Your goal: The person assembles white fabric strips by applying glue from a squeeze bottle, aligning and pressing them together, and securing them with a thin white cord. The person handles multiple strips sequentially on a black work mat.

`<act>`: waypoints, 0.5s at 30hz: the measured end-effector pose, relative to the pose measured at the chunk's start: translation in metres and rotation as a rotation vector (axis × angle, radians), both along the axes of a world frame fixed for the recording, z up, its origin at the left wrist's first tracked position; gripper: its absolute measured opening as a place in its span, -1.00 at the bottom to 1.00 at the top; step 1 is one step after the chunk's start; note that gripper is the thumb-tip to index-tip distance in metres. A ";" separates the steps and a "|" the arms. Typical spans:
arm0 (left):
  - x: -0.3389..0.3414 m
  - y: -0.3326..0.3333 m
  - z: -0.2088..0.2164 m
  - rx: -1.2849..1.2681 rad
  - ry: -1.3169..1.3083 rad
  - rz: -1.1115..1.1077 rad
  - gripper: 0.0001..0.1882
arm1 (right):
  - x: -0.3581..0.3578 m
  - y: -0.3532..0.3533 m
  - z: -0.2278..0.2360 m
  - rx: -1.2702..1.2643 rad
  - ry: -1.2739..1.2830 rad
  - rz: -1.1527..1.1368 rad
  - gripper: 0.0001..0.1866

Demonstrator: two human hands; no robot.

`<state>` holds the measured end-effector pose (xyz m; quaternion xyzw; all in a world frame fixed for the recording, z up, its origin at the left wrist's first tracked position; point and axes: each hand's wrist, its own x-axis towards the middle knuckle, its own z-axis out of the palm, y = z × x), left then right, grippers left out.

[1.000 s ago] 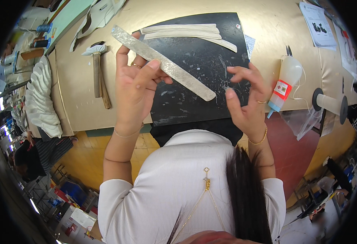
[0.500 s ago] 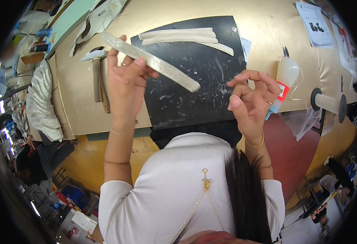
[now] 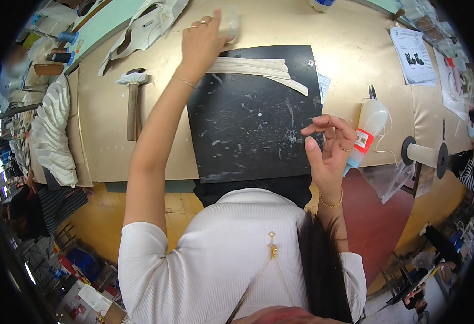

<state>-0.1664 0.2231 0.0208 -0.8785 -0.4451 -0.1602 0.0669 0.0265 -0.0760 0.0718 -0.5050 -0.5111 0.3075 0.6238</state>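
My left hand [image 3: 200, 47] reaches past the far edge of the black mat, its index finger stretched out and thumb apart. Beside the thumb is a blurred pale strip-like piece [image 3: 233, 26]; whether the thumb touches it I cannot tell. Over the mat's right edge hovers my right hand [image 3: 331, 148], fingers loosely bent, thumb apart, nothing in it. Several cream strips [image 3: 253, 67] lie side by side along the far part of the black mat [image 3: 248, 129]. Close to the right hand lies a translucent bottle [image 3: 373, 116] with a red label and a light-blue end.
Left of the mat lies a wooden-handled hammer [image 3: 133, 110] with a white-wrapped head. White curved pieces [image 3: 53, 132] are stacked at the left edge, with white cut material [image 3: 142, 29] at the far left. A thread spool [image 3: 425, 155] and printed sheets [image 3: 412, 54] are on the right.
My left hand has swung away from me, past the mat's far edge, and no longer grips the long pale bar across its fingers. My right hand stays bent near the mat's right side.
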 end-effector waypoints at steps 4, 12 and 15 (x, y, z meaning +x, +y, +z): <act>0.026 -0.014 -0.006 -0.053 -0.015 -0.061 -0.27 | 0.013 -0.007 0.000 -0.076 -0.045 -0.044 -0.49; 0.039 -0.006 -0.008 -0.230 -0.114 -0.206 -0.45 | 0.013 -0.012 0.000 -0.134 0.011 -0.055 -0.52; 0.040 0.013 -0.005 -0.008 -0.074 -0.222 -0.44 | 0.014 -0.012 0.002 -0.148 0.013 -0.059 -0.54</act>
